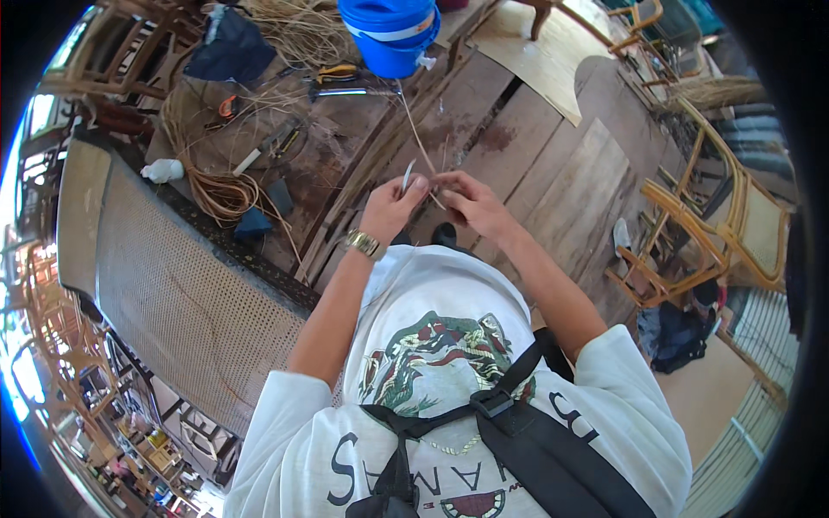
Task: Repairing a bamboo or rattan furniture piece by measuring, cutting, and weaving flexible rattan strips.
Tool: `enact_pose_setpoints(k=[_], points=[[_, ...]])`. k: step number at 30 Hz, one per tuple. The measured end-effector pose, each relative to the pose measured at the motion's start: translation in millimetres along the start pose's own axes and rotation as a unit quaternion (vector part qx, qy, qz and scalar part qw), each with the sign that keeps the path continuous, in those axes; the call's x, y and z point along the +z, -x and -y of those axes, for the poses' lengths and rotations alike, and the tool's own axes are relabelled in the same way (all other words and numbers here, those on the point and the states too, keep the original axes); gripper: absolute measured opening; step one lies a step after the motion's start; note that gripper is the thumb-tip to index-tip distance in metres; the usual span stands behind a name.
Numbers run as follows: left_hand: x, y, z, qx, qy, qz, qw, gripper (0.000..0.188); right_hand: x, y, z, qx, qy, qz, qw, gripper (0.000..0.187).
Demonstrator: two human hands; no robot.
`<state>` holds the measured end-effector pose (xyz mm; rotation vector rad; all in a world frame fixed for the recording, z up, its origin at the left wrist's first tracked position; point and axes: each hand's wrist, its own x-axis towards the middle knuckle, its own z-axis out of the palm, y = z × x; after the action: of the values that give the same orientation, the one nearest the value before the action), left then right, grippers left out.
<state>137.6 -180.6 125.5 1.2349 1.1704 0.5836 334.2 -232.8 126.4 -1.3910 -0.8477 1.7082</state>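
Note:
My left hand (395, 207), with a metal watch on its wrist, is closed with thumb and fingers together. A slim, pale, blade-like piece (408, 177) sticks up from it; its lower part is hidden by the fingers. Close beside it, my right hand (473, 204) is closed in a pinch on a thin cane strand (417, 129). From the fingers the strand runs up toward the foot of a blue bucket (390, 34), and a short end shows below the fingertips. Both hands are in front of my waist, almost touching.
Left of me lies a long woven cane panel (186, 281) in a dark frame. Beyond it are a cane coil (220, 194), a white bottle (162, 171), yellow-handled pliers (337, 72) and loose strands. Rattan chairs (691, 233) stand at right, a pale sheet (535, 52) ahead.

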Motion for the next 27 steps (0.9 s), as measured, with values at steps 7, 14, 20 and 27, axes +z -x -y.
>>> enact_pose_setpoints(k=[7,14,20,27], points=[[-16.1,-4.2,-32.5,0.012,0.219,-0.099,0.971,0.016,17.9,25.0,39.4,-0.038,0.035,0.092,0.994,0.026],[-72.7,-12.0,-47.4,0.049,0.211,-0.162,0.963,0.019,-36.1,78.7,11.6,0.021,0.038,0.103,0.994,0.025],[-52.6,-11.1,-43.1,0.06,0.158,-0.151,0.974,0.018,-14.7,69.4,22.8,-0.01,0.128,0.118,0.985,0.022],[-70.8,-15.3,-20.3,-0.023,0.342,-0.129,0.93,0.021,19.5,37.8,26.5,-0.077,0.09,0.109,0.987,0.018]])
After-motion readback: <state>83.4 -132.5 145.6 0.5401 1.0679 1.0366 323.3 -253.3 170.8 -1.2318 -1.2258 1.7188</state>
